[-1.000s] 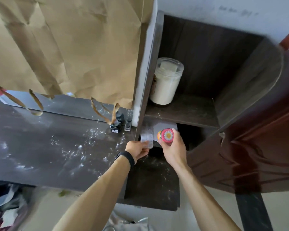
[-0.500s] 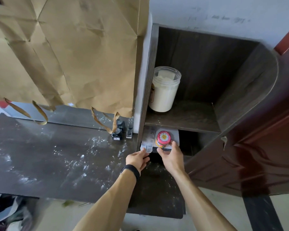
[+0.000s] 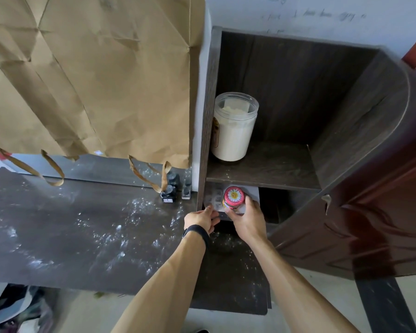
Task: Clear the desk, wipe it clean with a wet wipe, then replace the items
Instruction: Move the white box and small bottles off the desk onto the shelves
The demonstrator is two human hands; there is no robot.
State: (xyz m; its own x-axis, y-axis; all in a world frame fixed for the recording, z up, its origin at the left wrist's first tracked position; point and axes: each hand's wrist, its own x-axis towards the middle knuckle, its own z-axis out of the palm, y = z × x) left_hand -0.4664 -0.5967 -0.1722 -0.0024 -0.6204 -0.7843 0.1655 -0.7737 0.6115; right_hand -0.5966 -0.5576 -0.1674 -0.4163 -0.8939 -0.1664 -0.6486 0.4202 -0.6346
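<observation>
Both hands have pushed deeper into the lower cubby [image 3: 277, 207] right of the desk [image 3: 70, 236], the right hand [image 3: 246, 218] gripping the red-lidded jar [image 3: 233, 197], the left hand [image 3: 201, 218] pinching the clear plastic tray [image 3: 214, 197] beside it, so clearing seems nearly done, though two small bottles [image 3: 169, 193] remain.

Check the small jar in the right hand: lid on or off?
On: the red flower-print lid caps the small jar, gripped by the right hand.

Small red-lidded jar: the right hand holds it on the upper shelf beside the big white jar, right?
No. In the head view the right hand holds the small jar in the lower compartment, under the shelf bearing the big white jar.
</observation>
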